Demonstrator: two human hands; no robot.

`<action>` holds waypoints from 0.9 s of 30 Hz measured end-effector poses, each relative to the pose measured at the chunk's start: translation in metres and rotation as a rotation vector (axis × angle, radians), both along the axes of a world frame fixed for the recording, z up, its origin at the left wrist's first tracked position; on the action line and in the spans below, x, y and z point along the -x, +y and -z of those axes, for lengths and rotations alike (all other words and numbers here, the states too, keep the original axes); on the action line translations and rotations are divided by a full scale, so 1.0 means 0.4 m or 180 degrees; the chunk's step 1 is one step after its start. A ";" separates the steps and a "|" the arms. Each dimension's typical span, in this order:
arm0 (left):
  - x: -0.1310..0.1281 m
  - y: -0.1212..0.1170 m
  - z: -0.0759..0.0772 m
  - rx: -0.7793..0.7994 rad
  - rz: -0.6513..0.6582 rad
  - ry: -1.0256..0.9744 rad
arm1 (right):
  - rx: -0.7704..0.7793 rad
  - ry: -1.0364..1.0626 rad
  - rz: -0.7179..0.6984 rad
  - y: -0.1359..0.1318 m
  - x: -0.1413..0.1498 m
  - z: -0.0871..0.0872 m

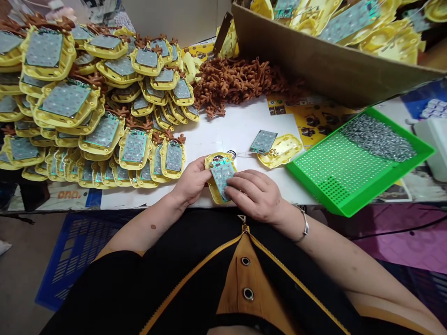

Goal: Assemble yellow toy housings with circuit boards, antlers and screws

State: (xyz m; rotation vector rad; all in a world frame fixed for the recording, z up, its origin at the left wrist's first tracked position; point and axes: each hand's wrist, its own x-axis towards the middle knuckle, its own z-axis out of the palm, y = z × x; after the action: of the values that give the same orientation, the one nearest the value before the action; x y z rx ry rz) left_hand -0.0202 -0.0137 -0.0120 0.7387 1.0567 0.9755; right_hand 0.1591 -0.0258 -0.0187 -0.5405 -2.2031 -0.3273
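Note:
My left hand (pixel 192 181) is closed on the left edge of a yellow plastic shell (pixel 212 190), just above the table's front edge. A grey and green circuit board (pixel 222 174) lies in that shell, with thin wires at its top end. Over the board's right side, my right hand (pixel 256 193) rests with its fingers curved and touching it; their tips are partly hidden. To the right of my hands lies another yellow shell (pixel 288 148), with a circuit board (pixel 263 141) leaning on its left side and joined by wires.
Stacked yellow shells with boards (pixel 66 104) fill the left. Brown antler-shaped pieces (pixel 233 81) lie heaped at the back. A green perforated tray (pixel 323 181) holds small metal screws (pixel 379 137) at right. Behind it, a cardboard box (pixel 314 60) holds more shells and boards.

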 end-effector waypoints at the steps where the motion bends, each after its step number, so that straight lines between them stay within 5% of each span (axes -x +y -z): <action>1: 0.000 0.000 0.001 -0.0036 0.0008 0.0006 | 0.0009 -0.0007 0.0036 0.000 0.000 0.001; 27: 0.027 0.000 0.029 -0.0196 0.0064 0.0054 | -0.0061 -0.0047 -0.0092 -0.005 0.011 -0.003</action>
State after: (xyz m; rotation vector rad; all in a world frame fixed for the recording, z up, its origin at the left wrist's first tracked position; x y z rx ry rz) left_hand -0.0308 -0.0137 -0.0236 0.8080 1.0359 0.9895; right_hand 0.1546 -0.0276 -0.0175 -0.4969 -2.2178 -0.3377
